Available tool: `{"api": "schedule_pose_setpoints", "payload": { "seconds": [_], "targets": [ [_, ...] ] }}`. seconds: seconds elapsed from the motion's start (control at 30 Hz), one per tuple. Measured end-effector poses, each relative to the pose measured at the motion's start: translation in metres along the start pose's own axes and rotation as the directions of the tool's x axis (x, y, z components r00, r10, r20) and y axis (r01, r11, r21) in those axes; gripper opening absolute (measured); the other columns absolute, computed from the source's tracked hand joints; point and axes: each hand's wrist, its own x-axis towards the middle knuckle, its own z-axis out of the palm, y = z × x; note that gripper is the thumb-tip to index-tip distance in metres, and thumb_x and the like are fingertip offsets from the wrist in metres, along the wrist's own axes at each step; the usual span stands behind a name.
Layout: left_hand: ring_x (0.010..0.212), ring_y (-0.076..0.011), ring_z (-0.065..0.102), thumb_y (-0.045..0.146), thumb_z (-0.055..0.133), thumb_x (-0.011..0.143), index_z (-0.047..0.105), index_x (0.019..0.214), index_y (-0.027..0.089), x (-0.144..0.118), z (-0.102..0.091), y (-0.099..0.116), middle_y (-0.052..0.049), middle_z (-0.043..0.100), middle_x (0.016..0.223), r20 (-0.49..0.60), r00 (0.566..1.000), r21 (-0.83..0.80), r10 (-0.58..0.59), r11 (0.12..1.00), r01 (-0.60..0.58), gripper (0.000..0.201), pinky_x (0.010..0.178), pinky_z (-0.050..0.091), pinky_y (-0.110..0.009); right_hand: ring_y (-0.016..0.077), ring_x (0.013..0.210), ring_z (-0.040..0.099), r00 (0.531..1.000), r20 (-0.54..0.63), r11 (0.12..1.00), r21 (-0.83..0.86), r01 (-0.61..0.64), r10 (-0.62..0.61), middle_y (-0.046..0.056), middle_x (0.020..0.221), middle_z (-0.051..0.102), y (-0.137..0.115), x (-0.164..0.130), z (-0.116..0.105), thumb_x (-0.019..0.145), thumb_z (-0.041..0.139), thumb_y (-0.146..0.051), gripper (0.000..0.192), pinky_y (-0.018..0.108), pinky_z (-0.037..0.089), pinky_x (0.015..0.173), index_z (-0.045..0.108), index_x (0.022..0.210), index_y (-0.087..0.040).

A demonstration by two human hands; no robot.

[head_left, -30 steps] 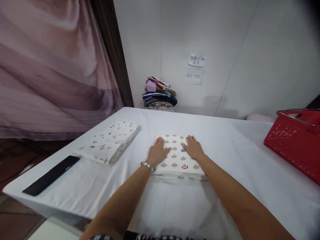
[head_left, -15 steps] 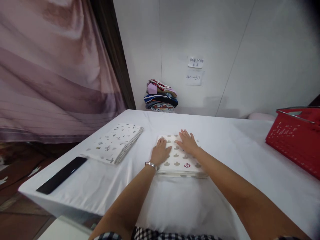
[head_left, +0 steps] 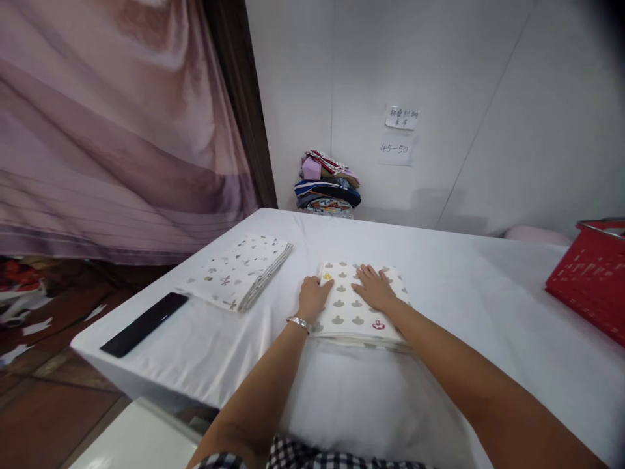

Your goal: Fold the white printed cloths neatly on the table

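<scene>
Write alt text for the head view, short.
Both hands, left hand and right hand, lie flat on a folded patterned cloth on a white table. A second folded cloth lies to the left.

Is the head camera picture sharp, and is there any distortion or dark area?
Head view: folded cloth and both hands sharp under soft, even light; wide-angle bending slants the wall seams; top right corner vignetted dark; red basket cut by the frame edge.

Folded cloth: white, rows of grey motifs plus one yellow and one red. Lies flat, squared, several layers thick, on the white-covered desk, near its front edge.
</scene>
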Motion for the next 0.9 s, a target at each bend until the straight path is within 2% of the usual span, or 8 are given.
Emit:
{"api": "schedule_pose_setpoints", "payload": {
  "seconds": [0.13,0.27,0.33,0.4,0.47,0.63,0.8,0.9],
  "targets": [
    [0.074,-0.017,0.057,0.042,0.049,0.083,0.052,0.065,0.018,0.005,0.0,-0.007,-0.007,0.06,0.086,0.014,1.0,-0.015,0.015,1.0,-0.015,0.03,0.066,0.041,-0.029,0.0252,0.141,0.01,0.999,0.042,0.998,0.057,-0.014,0.012,0.008,0.153,0.017,-0.007,0.006,-0.011,0.092,0.027,-0.049,0.059,0.051,0.01,0.111,0.03,0.143,-0.019],
    [0.067,-0.0141,0.054,0.038,0.049,0.083,0.051,0.062,0.018,0.004,0.003,-0.012,-0.005,0.059,0.082,-0.018,1.0,-0.036,0.014,0.999,-0.015,0.029,0.062,0.039,-0.027,0.0242,0.14,0.015,0.998,-0.04,0.994,0.101,0.044,-0.041,0.008,0.149,0.029,-0.029,0.026,-0.023,0.094,0.026,-0.042,0.051,0.05,0.01,0.111,0.035,0.14,-0.02],
    [0.066,-0.0135,0.053,0.038,0.049,0.084,0.05,0.062,0.018,0.003,0.003,-0.013,-0.004,0.058,0.081,-0.015,1.0,-0.039,0.024,0.999,-0.024,0.029,0.061,0.039,-0.027,0.0237,0.136,0.026,0.997,-0.026,0.991,0.115,0.069,-0.066,0.008,0.142,0.041,-0.043,0.042,-0.026,0.095,0.026,-0.038,0.046,0.048,0.013,0.11,0.042,0.136,-0.022],
    [0.066,-0.0135,0.052,0.039,0.048,0.084,0.049,0.063,0.019,0.002,0.003,-0.013,-0.004,0.056,0.081,-0.014,0.999,-0.047,0.039,0.998,-0.04,0.029,0.061,0.038,-0.027,0.0227,0.127,0.042,0.996,0.019,0.988,0.127,0.085,-0.088,0.007,0.132,0.053,-0.054,0.059,-0.028,0.095,0.027,-0.037,0.043,0.042,0.023,0.106,0.05,0.129,-0.022],
    [0.067,-0.0138,0.052,0.041,0.046,0.086,0.048,0.063,0.019,0.001,0.003,-0.014,-0.003,0.055,0.081,-0.02,0.998,-0.064,0.06,0.996,-0.061,0.031,0.062,0.038,-0.028,0.0217,0.117,0.051,0.993,0.059,0.986,0.135,0.097,-0.105,0.006,0.126,0.058,-0.062,0.076,-0.028,0.094,0.031,-0.041,0.043,0.034,0.034,0.099,0.056,0.123,-0.022],
    [0.069,-0.0144,0.053,0.041,0.041,0.089,0.047,0.063,0.02,-0.001,0.005,-0.017,-0.004,0.055,0.08,-0.049,0.996,-0.112,0.074,0.991,-0.08,0.034,0.065,0.039,-0.029,0.0231,0.117,0.051,0.991,0.07,0.986,0.13,0.101,-0.111,0.008,0.129,0.055,-0.07,0.102,-0.019,0.086,0.048,-0.047,0.046,0.028,0.037,0.094,0.058,0.121,-0.018],
    [0.069,-0.0149,0.052,0.034,0.041,0.09,0.045,0.064,0.02,-0.001,0.006,-0.017,-0.004,0.053,0.081,-0.064,0.997,-0.122,0.042,0.991,-0.049,0.03,0.066,0.04,-0.03,0.0206,0.105,0.056,0.998,0.002,0.988,0.136,0.068,-0.069,0.005,0.116,0.062,-0.074,0.102,-0.004,0.088,0.044,-0.047,0.038,0.028,0.04,0.086,0.06,0.112,-0.022],
    [0.067,-0.0147,0.052,0.033,0.042,0.089,0.043,0.064,0.021,-0.001,0.006,-0.017,-0.004,0.052,0.082,-0.075,0.997,-0.121,0.033,0.992,-0.042,0.027,0.065,0.04,-0.03,0.0206,0.1,0.057,0.999,-0.014,0.982,0.183,0.043,-0.041,0.004,0.11,0.064,-0.074,0.101,-0.003,0.086,0.047,-0.048,0.035,0.028,0.041,0.081,0.062,0.105,-0.022]
  ]
}}
